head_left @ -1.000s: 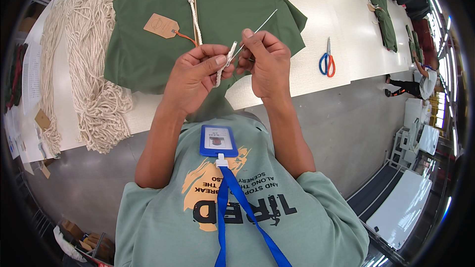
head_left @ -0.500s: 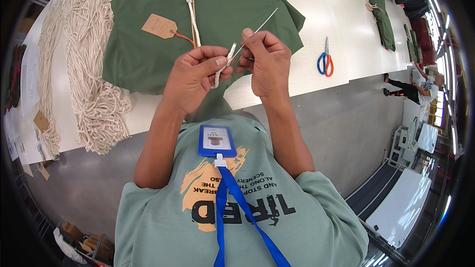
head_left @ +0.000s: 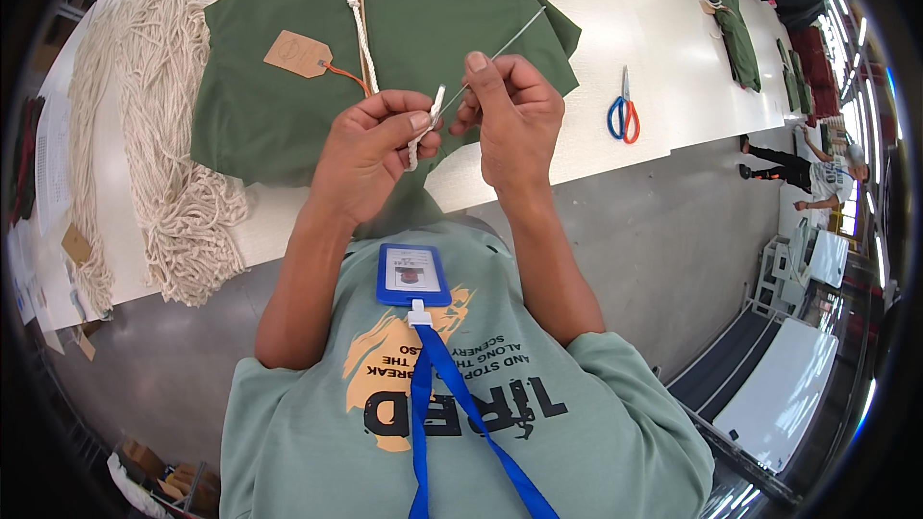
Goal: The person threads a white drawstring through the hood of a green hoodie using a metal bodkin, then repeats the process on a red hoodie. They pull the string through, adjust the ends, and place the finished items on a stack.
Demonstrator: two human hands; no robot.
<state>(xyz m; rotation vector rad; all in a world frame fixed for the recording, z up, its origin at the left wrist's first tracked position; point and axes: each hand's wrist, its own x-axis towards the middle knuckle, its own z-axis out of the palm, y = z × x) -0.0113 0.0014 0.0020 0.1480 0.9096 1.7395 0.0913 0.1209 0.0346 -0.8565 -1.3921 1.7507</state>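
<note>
My left hand [head_left: 370, 149] is closed in a pinch on a white cord [head_left: 439, 99], its stiff-looking tip sticking up past the thumb. Between the thumb and fingers of my right hand [head_left: 517, 125] is a long thin metal needle-like rod [head_left: 521, 33], slanting up to the right. Its lower end reaches the cord by my left fingertips; whether it passes through the cord I cannot tell. Beneath both hands lies a green fabric bag [head_left: 279, 130] with a brown stripe. A knotted white cord [head_left: 362, 34] and a brown card tag [head_left: 298, 55] on an orange string rest on it.
Scissors [head_left: 625, 117] with blue and orange handles lie right of the bag on the white table [head_left: 601, 159]. Long bundles of off-white cord [head_left: 173, 135] hang over the table's near edge at left. More folded green fabric [head_left: 731, 34] sits far right. Another person [head_left: 822, 173] stands beyond.
The rod's lower end now meets the cord at my left fingertips, and my right hand has tilted slightly. My left hand keeps its pinch. The whole view has shifted a little.
</note>
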